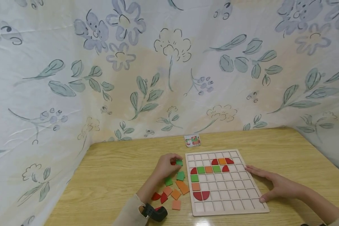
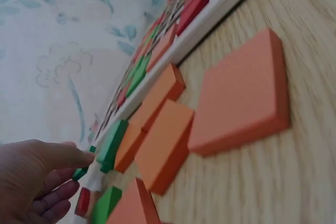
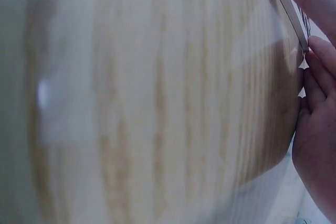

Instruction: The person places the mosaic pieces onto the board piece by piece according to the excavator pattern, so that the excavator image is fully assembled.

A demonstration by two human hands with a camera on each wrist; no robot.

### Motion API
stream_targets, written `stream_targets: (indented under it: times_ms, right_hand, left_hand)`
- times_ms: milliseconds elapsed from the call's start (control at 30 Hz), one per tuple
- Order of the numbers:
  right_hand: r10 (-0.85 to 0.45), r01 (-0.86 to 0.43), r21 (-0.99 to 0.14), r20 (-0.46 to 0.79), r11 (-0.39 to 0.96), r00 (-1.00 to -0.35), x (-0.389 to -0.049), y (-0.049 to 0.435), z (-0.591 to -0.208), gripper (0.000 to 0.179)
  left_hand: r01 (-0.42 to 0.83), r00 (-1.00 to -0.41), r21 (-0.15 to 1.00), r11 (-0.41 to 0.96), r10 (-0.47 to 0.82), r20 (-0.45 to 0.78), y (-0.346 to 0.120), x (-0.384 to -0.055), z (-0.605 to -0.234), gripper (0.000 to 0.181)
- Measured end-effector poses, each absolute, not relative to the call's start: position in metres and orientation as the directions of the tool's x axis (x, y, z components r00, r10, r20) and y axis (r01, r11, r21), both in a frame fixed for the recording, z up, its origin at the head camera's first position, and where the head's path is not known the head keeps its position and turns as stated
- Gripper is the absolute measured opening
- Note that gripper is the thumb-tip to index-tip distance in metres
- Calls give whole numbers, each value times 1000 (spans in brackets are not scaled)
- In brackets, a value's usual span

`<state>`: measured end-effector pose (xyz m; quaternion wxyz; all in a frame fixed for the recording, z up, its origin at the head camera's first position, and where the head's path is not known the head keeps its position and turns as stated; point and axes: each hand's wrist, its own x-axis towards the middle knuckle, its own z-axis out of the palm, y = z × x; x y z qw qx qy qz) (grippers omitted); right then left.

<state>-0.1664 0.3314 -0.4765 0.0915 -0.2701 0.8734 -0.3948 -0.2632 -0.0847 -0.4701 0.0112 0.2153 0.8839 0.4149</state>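
Observation:
My left hand (image 1: 167, 164) is at the left side of a pale gridded board (image 1: 232, 187), pinching a small green tile (image 1: 179, 163) between thumb and fingertips. The left wrist view shows the tile's edge (image 2: 84, 169) at the thumb tip. A red piece (image 1: 173, 163) shows beneath these fingers. My right hand (image 1: 279, 185) rests along the board's right edge, thumb near the lower corner and fingers stretched toward the upper side. Several red quarter-rounds, with green, orange and salmon squares (image 1: 196, 186), sit in the board's cells.
Loose pieces lie left of the board: green tiles (image 1: 180, 175), orange ones (image 1: 183, 187), a salmon square (image 1: 176, 205) and red quarter-rounds (image 1: 156, 196). A small pattern card (image 1: 192, 140) is behind the board, near the floral cloth (image 1: 169, 78) at the wooden table's (image 1: 115, 175) back edge.

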Motion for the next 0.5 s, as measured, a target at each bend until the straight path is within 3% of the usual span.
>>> stream_targets:
  times_ms: [200,500]
  right_hand:
    - [-550,-402,-738,50,542,-833,-166,331,-476,91]
    - [-551,-405,-744,60,532,-832,-165,328,-472,91]
  left_hand:
    - [337,-913,773,538,388,128,-72,-259,-462,24]
    - [426,-862,744,515,481,161,-30,-250,-454,23]
